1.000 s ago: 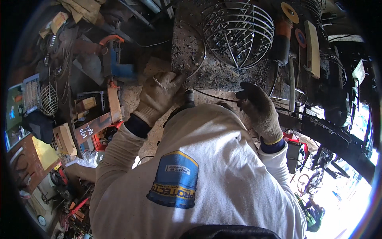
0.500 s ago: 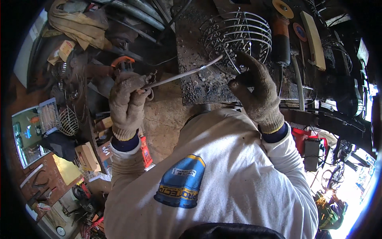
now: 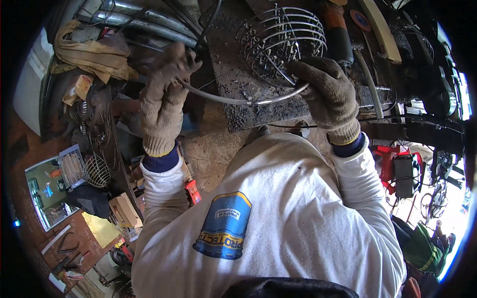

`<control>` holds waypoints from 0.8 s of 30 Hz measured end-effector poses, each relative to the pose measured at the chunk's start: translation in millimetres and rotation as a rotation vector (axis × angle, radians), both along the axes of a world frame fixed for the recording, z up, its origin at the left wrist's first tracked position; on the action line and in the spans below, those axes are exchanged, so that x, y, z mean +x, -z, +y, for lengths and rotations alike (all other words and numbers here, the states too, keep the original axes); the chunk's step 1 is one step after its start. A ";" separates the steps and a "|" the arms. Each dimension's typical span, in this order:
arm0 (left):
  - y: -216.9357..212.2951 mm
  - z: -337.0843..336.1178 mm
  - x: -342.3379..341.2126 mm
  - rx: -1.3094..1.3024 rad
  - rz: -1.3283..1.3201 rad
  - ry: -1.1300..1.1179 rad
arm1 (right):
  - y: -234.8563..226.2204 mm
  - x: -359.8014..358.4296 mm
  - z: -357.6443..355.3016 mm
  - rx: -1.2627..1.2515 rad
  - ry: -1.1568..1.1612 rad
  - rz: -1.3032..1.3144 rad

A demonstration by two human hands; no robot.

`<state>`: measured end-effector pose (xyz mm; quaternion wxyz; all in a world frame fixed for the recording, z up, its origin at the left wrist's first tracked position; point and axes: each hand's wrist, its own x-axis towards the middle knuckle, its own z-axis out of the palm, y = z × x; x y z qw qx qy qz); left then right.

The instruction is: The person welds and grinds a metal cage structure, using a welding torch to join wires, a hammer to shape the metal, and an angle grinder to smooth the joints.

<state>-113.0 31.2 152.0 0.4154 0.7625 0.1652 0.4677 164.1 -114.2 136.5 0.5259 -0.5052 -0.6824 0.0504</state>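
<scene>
A curved metal rod (image 3: 238,101) spans the gap between my two gloved hands, bowed toward my body. My left hand (image 3: 166,97) is closed around its left end, with the fingers slightly blurred. At the right end, my right hand (image 3: 332,97) pinches the rod between thumb and fingers. Just beyond the right fingers, a rounded wire cage (image 3: 293,37) of bent metal bars lies on the workbench (image 3: 248,116). Whether the rod touches the cage is unclear.
Dark grit covers the bench. An orange-and-black power tool (image 3: 339,39) and a pale wooden strip (image 3: 380,32) lie right of the cage. Metal pipes (image 3: 149,25) and a tan cloth (image 3: 89,52) are far left. A person in green (image 3: 427,248) is at lower right.
My right hand has gone from open and apart to closed on the rod's right end. The rod now shows as a bow, and my left hand has moved slightly up.
</scene>
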 end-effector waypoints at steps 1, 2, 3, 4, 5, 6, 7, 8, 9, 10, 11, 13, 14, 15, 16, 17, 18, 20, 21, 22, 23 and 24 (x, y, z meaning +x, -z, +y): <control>-1.1 -1.5 8.2 -0.151 -0.136 0.033 | 0.3 1.3 -2.3 -0.001 0.008 0.005; -2.5 -2.2 10.1 -0.153 -0.131 0.040 | 1.6 4.3 -3.6 0.031 0.022 -0.080; -4.7 -2.5 11.9 -0.317 -0.176 0.092 | 3.4 7.3 -4.3 0.064 0.038 -0.164; -7.0 -2.6 13.9 -0.481 -0.219 0.142 | 13.0 6.3 -4.3 0.109 0.101 -0.165; -9.7 -2.2 17.2 -0.482 -0.212 0.148 | 14.5 6.8 -7.7 0.108 0.109 -0.160; -13.2 -1.6 19.5 -0.531 -0.222 0.221 | 13.3 5.5 -9.4 0.116 0.168 -0.203; -17.0 -1.9 21.5 -0.579 -0.232 0.294 | 13.1 4.3 -10.9 0.124 0.227 -0.247; -21.3 -3.9 23.0 -0.579 -0.224 0.294 | 18.9 3.2 -10.6 0.139 0.231 -0.179; -24.7 -5.9 25.1 -0.591 -0.224 0.288 | 18.4 4.1 -12.5 0.141 0.235 -0.176; -27.2 -7.5 27.0 -0.604 -0.223 0.281 | 16.6 5.7 -15.2 0.148 0.254 -0.214; -28.9 -8.4 28.8 -0.602 -0.219 0.285 | 16.1 6.9 -17.1 0.155 0.273 -0.251; -32.2 -10.2 31.0 -0.540 -0.224 0.318 | 21.3 7.9 -16.9 0.190 0.285 -0.223; -33.0 -9.7 31.7 -0.538 -0.219 0.320 | 23.5 8.7 -16.3 0.223 0.292 -0.198; -32.7 -8.6 33.3 -0.475 -0.208 0.324 | 23.8 11.0 -17.0 0.222 0.295 -0.197; -32.7 -8.0 34.5 -0.411 -0.198 0.328 | 23.5 13.6 -17.6 0.241 0.318 -0.239; -33.2 -7.7 35.0 -0.411 -0.195 0.330 | 23.6 15.2 -17.8 0.260 0.341 -0.282; -33.4 -7.4 35.7 -0.416 -0.192 0.323 | 25.0 15.5 -17.4 0.259 0.344 -0.281; -34.3 -7.4 37.0 -0.421 -0.187 0.318 | 28.1 15.3 -16.9 0.270 0.306 -0.154; -34.9 -7.9 37.3 -0.420 -0.155 0.273 | 27.6 16.2 -17.6 0.269 0.307 -0.154; -35.2 -8.0 37.6 -0.418 -0.123 0.228 | 26.1 17.4 -18.8 0.257 0.308 -0.198; -35.0 -6.1 37.1 -0.418 -0.122 0.229 | 24.5 18.4 -20.1 0.245 0.309 -0.241; -34.6 -2.6 36.2 -0.372 -0.083 0.224 | 22.0 18.9 -21.2 0.245 0.310 -0.242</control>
